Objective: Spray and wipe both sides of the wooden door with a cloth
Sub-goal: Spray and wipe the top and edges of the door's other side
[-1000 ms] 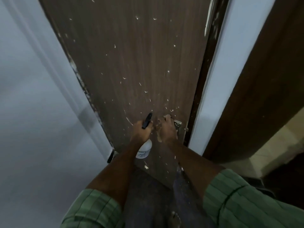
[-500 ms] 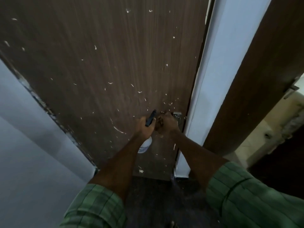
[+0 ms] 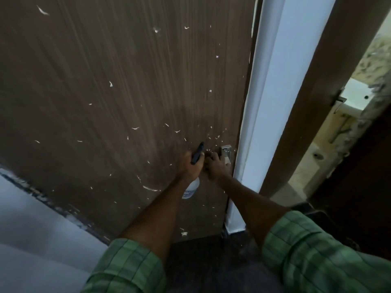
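The wooden door (image 3: 127, 92), flecked white, fills the left; the left hand (image 3: 190, 166) grips a spray bottle (image 3: 191, 190) against it, and the right hand (image 3: 216, 168) curls round the metal handle (image 3: 226, 150) beside the white frame (image 3: 273, 92)

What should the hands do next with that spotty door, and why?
Probably the right hand lets go of the metal handle and the left hand aims the spray bottle at the wooden door. White flecks dot the wood, and the bottle's black nozzle already points up at it. No cloth is plainly visible.
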A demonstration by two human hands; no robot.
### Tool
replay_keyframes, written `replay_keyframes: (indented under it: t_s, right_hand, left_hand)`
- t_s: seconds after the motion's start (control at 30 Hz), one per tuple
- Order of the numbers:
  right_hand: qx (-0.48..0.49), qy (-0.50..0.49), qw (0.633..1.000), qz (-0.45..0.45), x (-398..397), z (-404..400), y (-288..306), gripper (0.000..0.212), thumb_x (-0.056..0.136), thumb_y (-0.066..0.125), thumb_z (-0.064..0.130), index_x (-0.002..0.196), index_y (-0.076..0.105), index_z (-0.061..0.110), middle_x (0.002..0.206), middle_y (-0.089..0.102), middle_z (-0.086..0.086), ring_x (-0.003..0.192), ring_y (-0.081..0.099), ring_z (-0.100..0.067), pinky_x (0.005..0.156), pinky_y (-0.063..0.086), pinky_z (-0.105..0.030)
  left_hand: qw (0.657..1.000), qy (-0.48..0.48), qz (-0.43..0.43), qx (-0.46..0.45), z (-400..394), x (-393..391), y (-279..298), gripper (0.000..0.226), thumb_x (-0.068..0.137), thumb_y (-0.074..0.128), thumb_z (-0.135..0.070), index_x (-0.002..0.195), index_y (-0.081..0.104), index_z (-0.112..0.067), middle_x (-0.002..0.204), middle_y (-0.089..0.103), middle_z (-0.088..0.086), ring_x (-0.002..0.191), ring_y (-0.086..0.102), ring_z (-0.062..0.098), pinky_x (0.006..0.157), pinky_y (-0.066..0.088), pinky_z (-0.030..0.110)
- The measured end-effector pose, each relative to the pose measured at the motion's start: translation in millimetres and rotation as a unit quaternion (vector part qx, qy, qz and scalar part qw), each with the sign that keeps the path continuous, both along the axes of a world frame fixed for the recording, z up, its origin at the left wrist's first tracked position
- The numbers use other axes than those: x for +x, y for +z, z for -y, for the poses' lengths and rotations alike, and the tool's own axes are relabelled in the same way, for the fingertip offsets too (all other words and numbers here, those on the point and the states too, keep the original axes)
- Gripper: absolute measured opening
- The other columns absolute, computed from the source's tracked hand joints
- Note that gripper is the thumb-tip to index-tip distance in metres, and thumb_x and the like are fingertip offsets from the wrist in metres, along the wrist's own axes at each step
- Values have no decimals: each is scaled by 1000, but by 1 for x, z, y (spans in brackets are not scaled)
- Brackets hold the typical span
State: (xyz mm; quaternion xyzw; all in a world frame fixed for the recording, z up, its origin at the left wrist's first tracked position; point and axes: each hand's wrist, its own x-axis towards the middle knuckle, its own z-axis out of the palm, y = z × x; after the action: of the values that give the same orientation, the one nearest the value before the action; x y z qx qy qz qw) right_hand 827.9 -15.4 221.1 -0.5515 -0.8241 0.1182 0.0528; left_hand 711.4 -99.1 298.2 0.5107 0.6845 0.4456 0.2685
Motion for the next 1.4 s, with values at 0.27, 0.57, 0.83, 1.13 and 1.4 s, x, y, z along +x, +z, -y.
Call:
replay_keyframes:
  t_s: [0.27,0.57,0.83,1.13,1.4]
  right_hand:
    - [5,-6,988,-157,14,14,78,36,85,73,20,114,50,19,101,57,3,91,56,-15,75,42,-30]
    - [355,-75,881,-304,27,34,175,41,87,75,16,122,54,20,128,52,3,115,50,-15,92,55,-38]
    - [502,-39,809,-302,35,18,329,46,93,73,19,135,55,13,145,45,-10,126,50,-25,94,53,-34]
    - [570,-17,737,-362,30,-3,489,39,91,71,11,129,59,15,127,47,-6,109,55,-23,86,56,-41]
    - [570,-20,704,-423,42,0,588,54,79,62,-6,131,57,7,124,53,-13,107,59,-33,88,52,-37]
  left_hand:
    - [999,27,25,13,-1,-5,32,33,100,65,-32,83,68,-4,69,64,14,63,61,27,64,51,38]
    - [993,19,55,103,-14,13,148,37,95,67,-34,63,59,-17,61,61,4,60,59,26,60,42,32]
    - [981,-95,30,167,-13,33,290,12,90,66,-24,79,70,-19,69,68,6,66,64,26,67,59,46]
    - [951,-235,-27,200,-8,30,429,29,89,63,9,102,60,-17,82,62,3,74,59,14,66,49,27]
    - [920,-198,-140,307,-24,-3,504,26,95,75,-43,109,65,-24,84,74,-3,80,71,9,79,58,31]
